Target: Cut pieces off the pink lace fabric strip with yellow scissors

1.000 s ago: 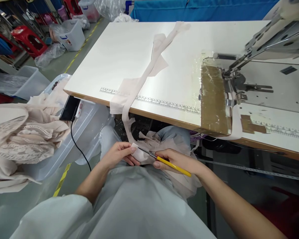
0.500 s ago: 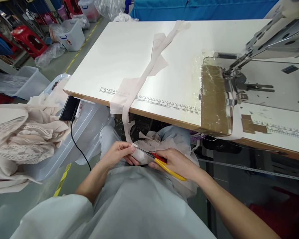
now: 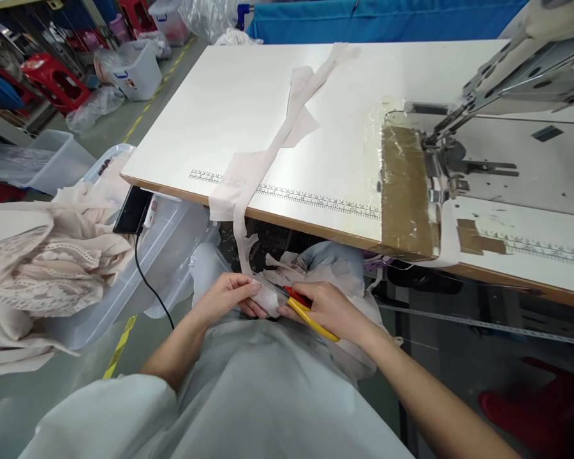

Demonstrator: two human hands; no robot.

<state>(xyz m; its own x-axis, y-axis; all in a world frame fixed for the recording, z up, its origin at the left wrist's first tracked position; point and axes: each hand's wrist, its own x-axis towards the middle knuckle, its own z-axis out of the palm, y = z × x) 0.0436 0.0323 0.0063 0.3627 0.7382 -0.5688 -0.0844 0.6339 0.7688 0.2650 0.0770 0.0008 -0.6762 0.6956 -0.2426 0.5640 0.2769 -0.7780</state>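
My left hand pinches the end of a pale pink fabric strip above my lap. From there the strip runs up over the table edge and across the white tabletop, with several fabric pieces attached along it. Scissors with yellow and red handles are in my right hand, their blades pointing left at the cloth beside my left fingertips. How far the blades are apart I cannot make out. More pale fabric scraps lie bunched on my lap beneath both hands.
A sewing machine stands at the right of the white table, brown tape beside its needle area. At left, lace-trimmed garments overflow a clear plastic bin. A phone with a black cable rests by the table edge.
My right hand and the scissors have shifted slightly left, bringing the blades further into the cloth near my left fingers. The small pale end sticking up at my left fingertips no longer shows.
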